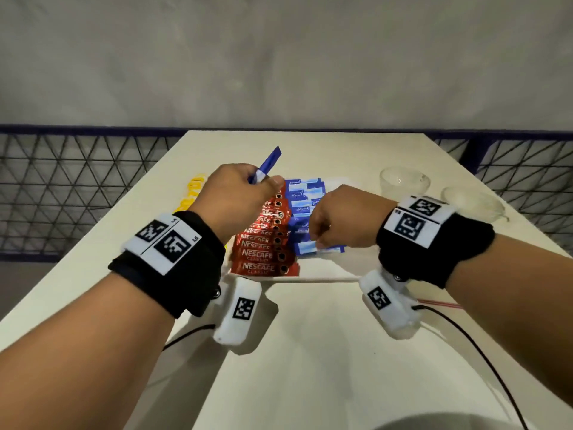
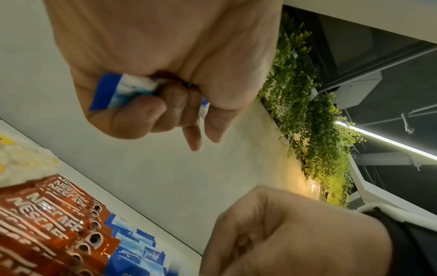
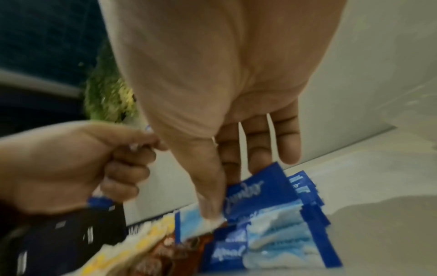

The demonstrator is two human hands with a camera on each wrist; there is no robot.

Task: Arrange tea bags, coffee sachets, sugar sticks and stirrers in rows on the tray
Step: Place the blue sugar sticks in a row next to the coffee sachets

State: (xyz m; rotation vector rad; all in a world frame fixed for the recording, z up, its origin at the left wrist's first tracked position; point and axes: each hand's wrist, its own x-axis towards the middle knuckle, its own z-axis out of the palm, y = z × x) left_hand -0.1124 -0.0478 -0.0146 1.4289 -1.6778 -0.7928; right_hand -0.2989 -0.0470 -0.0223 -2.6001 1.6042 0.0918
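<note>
**A:** so where's everything at? Left hand (image 1: 238, 193) has its fingers curled round a blue sugar stick (image 1: 267, 165), held up over the tray (image 1: 322, 276), far tip pointing to 1 o'clock.

**B:** yep. Right hand (image 1: 338, 218) pinches another blue sugar sachet (image 3: 257, 194) down at the blue row (image 1: 305, 209). Red coffee sachets (image 1: 263, 243) overlap in a row at its 9 o'clock, yellow tea bags (image 1: 193, 190) further left.
</note>
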